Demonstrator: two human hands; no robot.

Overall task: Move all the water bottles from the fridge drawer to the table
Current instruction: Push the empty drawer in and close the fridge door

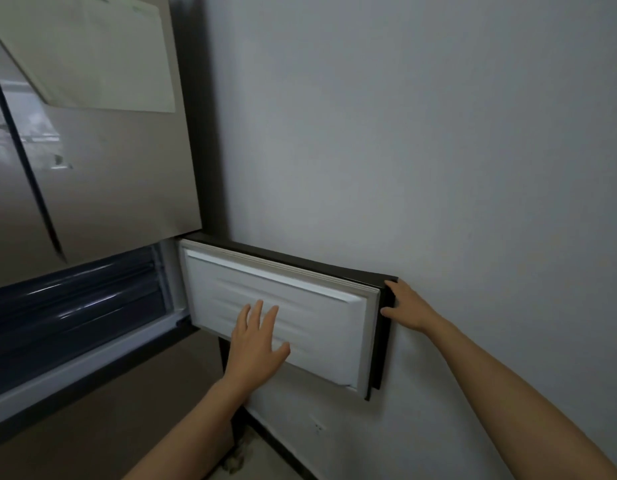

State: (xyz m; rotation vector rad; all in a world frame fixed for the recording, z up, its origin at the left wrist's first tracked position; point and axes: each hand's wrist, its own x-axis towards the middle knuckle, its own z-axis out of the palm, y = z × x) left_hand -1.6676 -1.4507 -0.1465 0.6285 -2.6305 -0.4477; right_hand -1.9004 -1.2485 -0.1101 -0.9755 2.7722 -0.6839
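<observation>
Left hand (pixel 256 336) lies flat on the open door's (pixel 300 292) white liner, fingers (pixel 258 310) apart. Right hand (pixel 405 306) clasps its outer edge against the wall (pixel 438 150). No bottles show; the dark drawer (pixel 75 299) at left looks pushed in. Swung wider, the door could pinch that right hand.

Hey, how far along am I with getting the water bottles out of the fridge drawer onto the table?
Done: the small fridge door with the white inner liner is swung open against the grey wall, exposing the dark glossy drawer. In hand: the left hand lies flat on the liner, and the right hand grips the door's outer edge. Left: everything; no bottle or table is in view.
</observation>
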